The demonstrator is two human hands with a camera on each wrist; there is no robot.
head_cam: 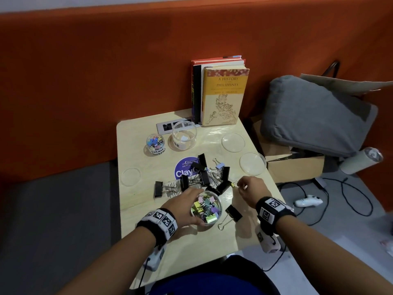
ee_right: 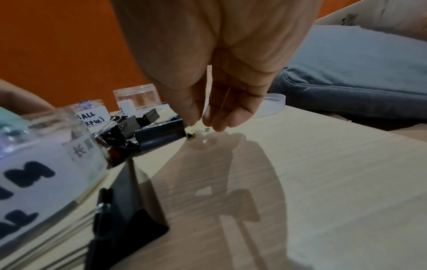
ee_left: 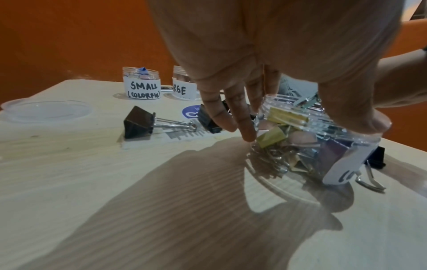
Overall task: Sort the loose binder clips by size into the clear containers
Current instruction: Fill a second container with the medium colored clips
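Left hand [head_cam: 184,206] grips jar [head_cam: 219,211] near table's [head_cam: 136,145] front edge; right hand [head_cam: 247,189] released over yellow clip [ee_right: 190,135]; far jar [ee_left: 141,83] reads "SMALL (COLORFUL)".

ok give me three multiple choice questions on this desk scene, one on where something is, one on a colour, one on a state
1. Where does the jar labelled SMALL stand?
A. just left of the empty jar
B. on the books
C. on the floor

2. What colour are most loose clips in the pile at the table's middle?
A. white
B. black
C. red

3. What is the left hand doing?
A. lying flat on the bare table
B. lifting a book
C. holding the open jar of pastel clips, fingers and thumb round it

Answers:
1. A, the head view shows the two jars side by side at the table's far part.
2. B, the big clips heaped there are nearly all black.
3. C, the left wrist view shows fingers on one side of the rim and the thumb on the other.
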